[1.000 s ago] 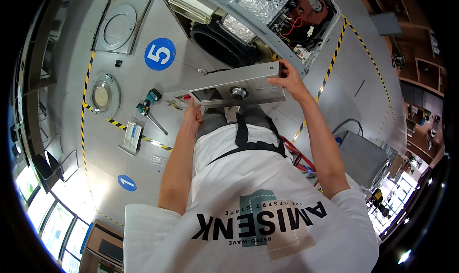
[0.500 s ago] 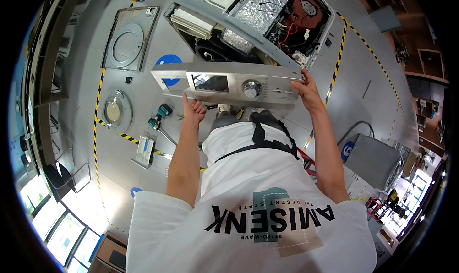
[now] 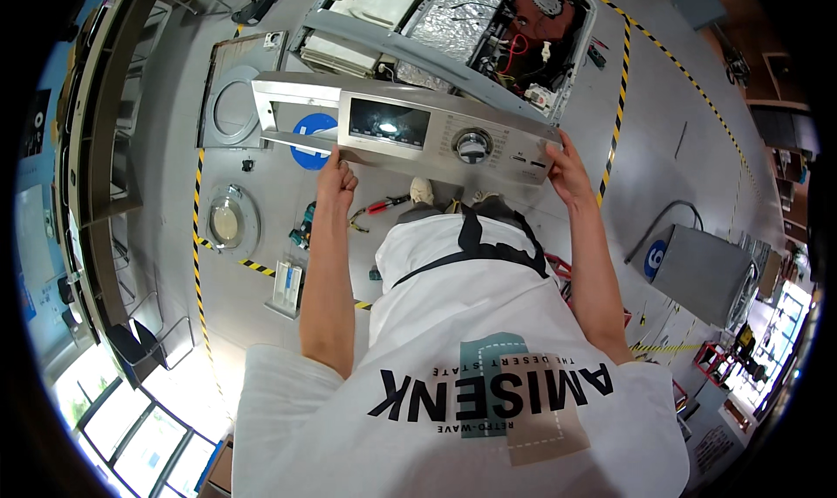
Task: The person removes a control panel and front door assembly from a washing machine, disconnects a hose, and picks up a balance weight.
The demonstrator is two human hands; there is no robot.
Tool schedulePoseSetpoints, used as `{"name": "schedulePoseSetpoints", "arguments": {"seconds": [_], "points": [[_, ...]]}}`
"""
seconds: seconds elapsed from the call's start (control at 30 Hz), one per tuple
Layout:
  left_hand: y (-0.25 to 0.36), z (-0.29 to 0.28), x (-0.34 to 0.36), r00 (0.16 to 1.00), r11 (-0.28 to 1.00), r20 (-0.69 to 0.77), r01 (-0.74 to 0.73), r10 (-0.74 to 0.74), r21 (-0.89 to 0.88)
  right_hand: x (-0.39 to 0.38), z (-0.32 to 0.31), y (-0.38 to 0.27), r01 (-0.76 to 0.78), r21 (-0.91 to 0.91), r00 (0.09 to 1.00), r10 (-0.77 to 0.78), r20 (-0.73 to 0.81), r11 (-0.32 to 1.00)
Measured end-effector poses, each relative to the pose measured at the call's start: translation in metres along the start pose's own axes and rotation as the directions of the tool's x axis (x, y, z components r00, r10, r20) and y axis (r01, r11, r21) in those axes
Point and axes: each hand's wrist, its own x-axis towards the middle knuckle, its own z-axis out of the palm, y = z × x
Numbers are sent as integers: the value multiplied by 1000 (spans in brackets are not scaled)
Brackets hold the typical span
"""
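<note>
Both hands hold a silver washing-machine control panel (image 3: 401,153) in front of the open machine. Its face, with a dark display (image 3: 389,124) and a round knob (image 3: 472,146), is turned up toward me. Through a rectangular opening in its left part the floor shows. My left hand (image 3: 336,182) is closed on the lower edge, just right of that opening, with the fingers curled. At the right end my right hand (image 3: 568,171) grips with the thumb on the front; its other fingers are partly hidden behind. The opened washing machine (image 3: 410,40) shows foil-wrapped parts and loose wires.
On the floor at left lie a metal front panel (image 3: 212,123), a round door (image 3: 246,223) and a detergent drawer (image 3: 286,287). A teal power drill (image 3: 302,228) is partly behind my left forearm, near red-handled pliers (image 3: 384,206). A grey appliance (image 3: 704,273) stands at right.
The control panel has shifted a little left, its right end dipping and its face turning up toward me. My left hand has risen with it and its thumb now presses at the lower edge.
</note>
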Motion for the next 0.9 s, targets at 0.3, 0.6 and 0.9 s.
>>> {"name": "schedulePoseSetpoints", "arguments": {"seconds": [0.3, 0.6, 0.9], "points": [[38, 34, 3, 992, 984, 83, -110, 99, 138, 6, -7, 4, -46, 38, 995, 49, -87, 998], [29, 13, 47, 996, 999, 77, 51, -52, 16, -22, 19, 15, 9, -128, 994, -23, -111, 992], [29, 29, 69, 992, 991, 16, 128, -127, -30, -39, 24, 42, 131, -423, 969, -207, -138, 897]]}}
